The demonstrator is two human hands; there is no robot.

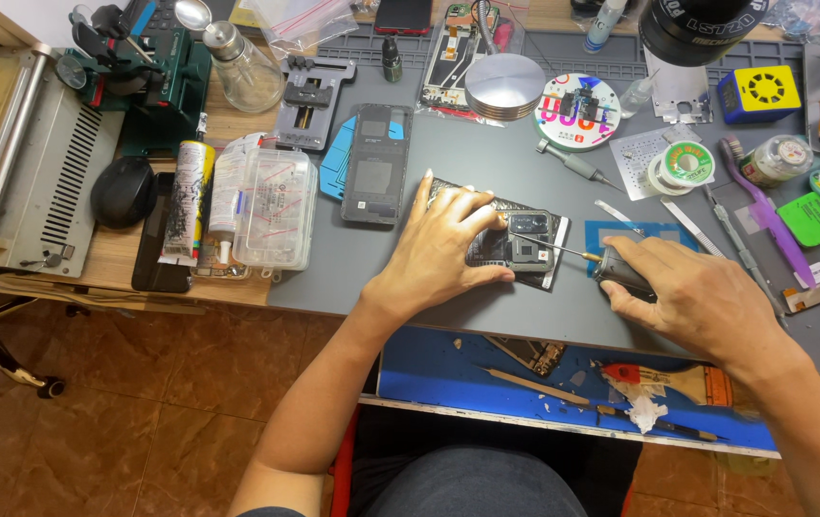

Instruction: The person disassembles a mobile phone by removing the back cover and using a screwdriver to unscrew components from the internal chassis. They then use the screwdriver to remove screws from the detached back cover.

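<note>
Head view: near the tabletop's (448, 172) front edge, the left hand (438, 251) lies flat, grip released, its fingers pinning the opened phone (515, 244) on its dark mat. The right hand (692, 292) has its grip clenched on a screwdriver (582, 257). Its long axis runs nearly parallel to that edge, tip pointing left into the phone. This looks like screw work; steady, square pressure matters.

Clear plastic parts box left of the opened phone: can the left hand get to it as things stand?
Probably yes. The left hand only presses flat on the opened phone, and bare grey mat separates it from the clear plastic parts box.
</note>
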